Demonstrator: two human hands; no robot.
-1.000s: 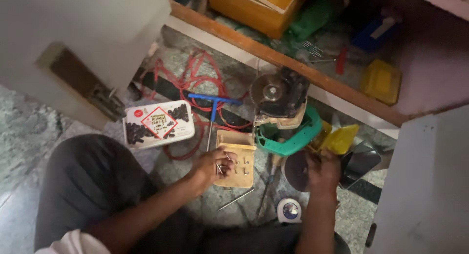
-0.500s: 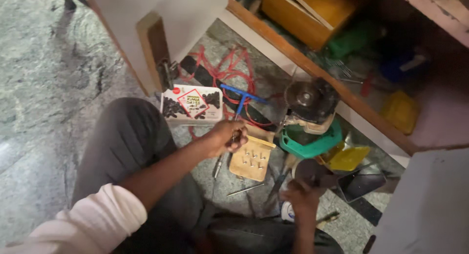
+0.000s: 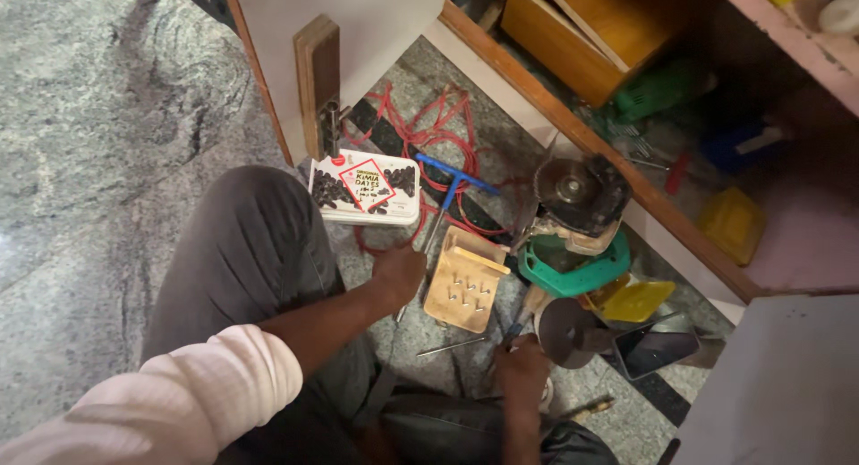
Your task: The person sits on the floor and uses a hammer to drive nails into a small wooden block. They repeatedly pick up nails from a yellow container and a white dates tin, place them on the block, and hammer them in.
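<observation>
Since the earlier view the left hand [image 3: 400, 273] has drawn back from the wooden block [image 3: 465, 290] toward the knee, and the view has swung left, so more stone floor [image 3: 98, 161] shows.

The white door panel [image 3: 349, 35] runs off the top edge. The open cabinet [image 3: 716, 134] on the right is dim, and its contents are hard to make out beyond a wooden box [image 3: 591, 35] and blurred green, blue and yellow shapes. The angle grinder [image 3: 577, 201] sits on a green ring [image 3: 573, 273]; its body is partly hidden. A white tin [image 3: 365, 189] lies beside the knee, with red cable [image 3: 429, 134] looping behind it. The wooden block, studded with small screws, lies on the floor just right of the left hand. That hand is curled knuckles-up, so whether its grip holds anything cannot be told. The right hand [image 3: 522, 368] is closed around a blue-handled tool [image 3: 519, 326], whose tip is hidden by a round disc [image 3: 564, 331].
</observation>
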